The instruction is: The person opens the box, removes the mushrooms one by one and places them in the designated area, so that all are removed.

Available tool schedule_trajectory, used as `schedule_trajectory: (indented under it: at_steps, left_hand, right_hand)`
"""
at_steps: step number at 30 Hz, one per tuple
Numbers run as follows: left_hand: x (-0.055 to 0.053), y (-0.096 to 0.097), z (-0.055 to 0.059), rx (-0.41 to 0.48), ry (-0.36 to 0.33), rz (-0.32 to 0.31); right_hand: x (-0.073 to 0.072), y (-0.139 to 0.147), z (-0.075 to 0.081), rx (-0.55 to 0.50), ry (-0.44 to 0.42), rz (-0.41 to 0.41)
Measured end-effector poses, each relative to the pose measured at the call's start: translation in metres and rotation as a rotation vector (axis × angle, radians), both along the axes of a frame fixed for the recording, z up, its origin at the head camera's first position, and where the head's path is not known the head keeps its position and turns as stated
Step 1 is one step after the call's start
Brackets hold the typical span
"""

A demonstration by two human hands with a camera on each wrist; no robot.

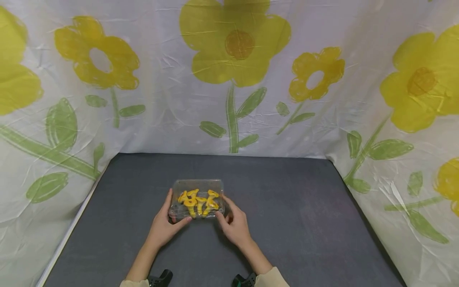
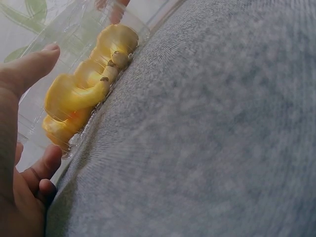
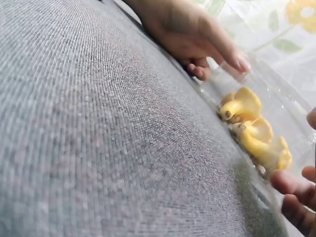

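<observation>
A clear plastic box [image 1: 197,184] rests on the dark table, between both hands. Inside it lie several yellow mushrooms [image 1: 211,203] with flared caps and pale stems, also seen through the plastic in the left wrist view. My left hand [image 1: 163,226] grips the box's left side, its thumb along the near edge and its fingers by the side wall. On the opposite side my right hand [image 1: 235,228] holds the box, thumb at the near right corner. In the right wrist view, bent right fingers [image 3: 296,190] sit close to the box wall.
The dark grey tabletop [image 1: 297,215] has a ribbed cloth-like surface. White curtains [image 1: 157,119] printed with yellow flowers enclose it at the back and both sides. Dark wrist devices [image 1: 161,278] sit by the cream sleeves [image 1: 272,278] at the near edge.
</observation>
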State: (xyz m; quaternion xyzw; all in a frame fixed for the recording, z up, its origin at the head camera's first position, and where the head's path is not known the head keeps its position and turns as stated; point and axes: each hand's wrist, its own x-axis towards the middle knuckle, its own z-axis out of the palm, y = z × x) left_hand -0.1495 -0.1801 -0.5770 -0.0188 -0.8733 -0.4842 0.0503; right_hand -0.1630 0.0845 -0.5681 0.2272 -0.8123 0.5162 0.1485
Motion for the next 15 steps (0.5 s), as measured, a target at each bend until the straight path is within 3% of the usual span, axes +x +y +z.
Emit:
schedule_trajectory:
  at_steps: [5, 10, 15]
  left_hand:
    - [-0.0013, -0.0002, -0.0008, 0.005, 0.017, 0.002]
    - [-0.0015, -0.0006, -0.0012, 0.003, 0.027, 0.003]
    - [-0.0014, -0.0009, -0.002, -0.004, 0.028, 0.005]
  right_hand:
    - [-0.0025, 0.002, -0.0033, -0.037, 0.14, -0.069]
    - [-0.0039, 0.0048, -0.0038, -0.103, 0.215, -0.033]
    - [-0.0063, 0.0102, -0.004, -0.13, 0.237, 0.005]
